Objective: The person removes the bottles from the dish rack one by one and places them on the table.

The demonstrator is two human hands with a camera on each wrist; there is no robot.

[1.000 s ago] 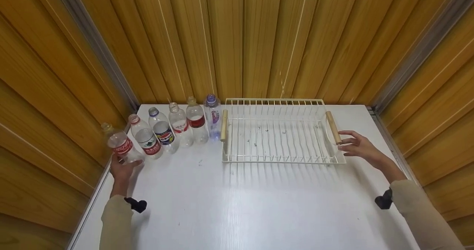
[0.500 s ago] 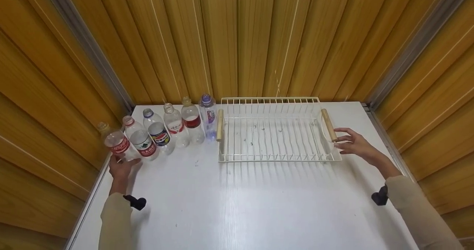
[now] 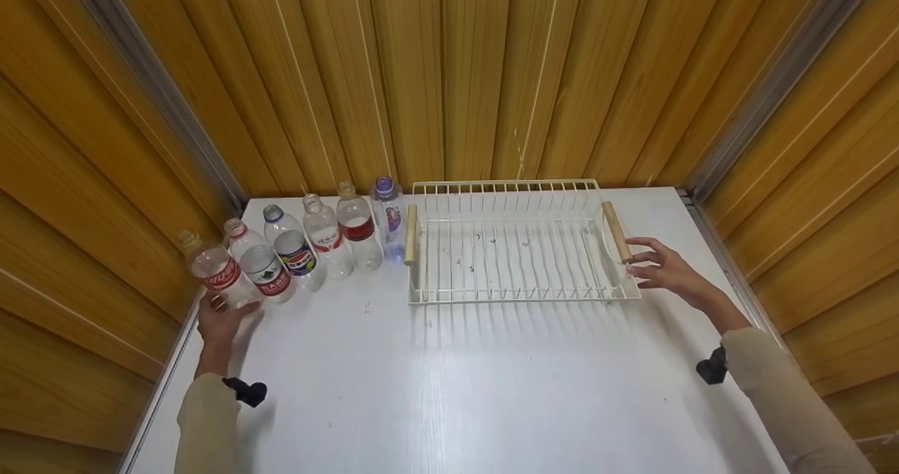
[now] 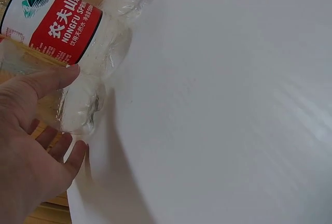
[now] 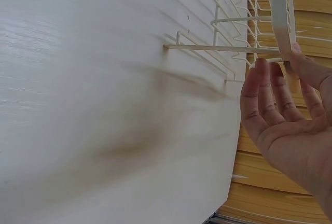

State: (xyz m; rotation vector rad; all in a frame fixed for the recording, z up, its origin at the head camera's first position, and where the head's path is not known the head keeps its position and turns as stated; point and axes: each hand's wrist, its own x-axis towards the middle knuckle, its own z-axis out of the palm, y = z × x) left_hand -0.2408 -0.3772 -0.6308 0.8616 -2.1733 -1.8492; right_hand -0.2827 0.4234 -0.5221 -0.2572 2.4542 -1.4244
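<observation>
At the far left of the head view, my left hand (image 3: 223,319) holds the lower part of a clear plastic bottle (image 3: 219,272) with a red label. In the left wrist view, its thumb and fingers (image 4: 75,156) lie on either side of the bottle's base. My right hand (image 3: 667,269) is at the near end of the right wooden handle (image 3: 617,232) of a white wire dish rack (image 3: 523,300). The right wrist view shows the handle between the thumb and the curled fingers (image 5: 254,86). The bottle and rack rest on the table.
Several uncapped bottles stand in a slanting row beside the held one: a Nongfu Spring bottle (image 3: 261,263), a blue-labelled bottle (image 3: 291,249), others further right, and a purple-tinted bottle (image 3: 388,221) close to the rack's left handle (image 3: 411,235). Wood-patterned walls (image 3: 477,74) enclose the white table (image 3: 449,390).
The head view has shifted slightly, so everything appears a little further left. Both hands keep their places, the left at the bottle and the right at the rack handle.
</observation>
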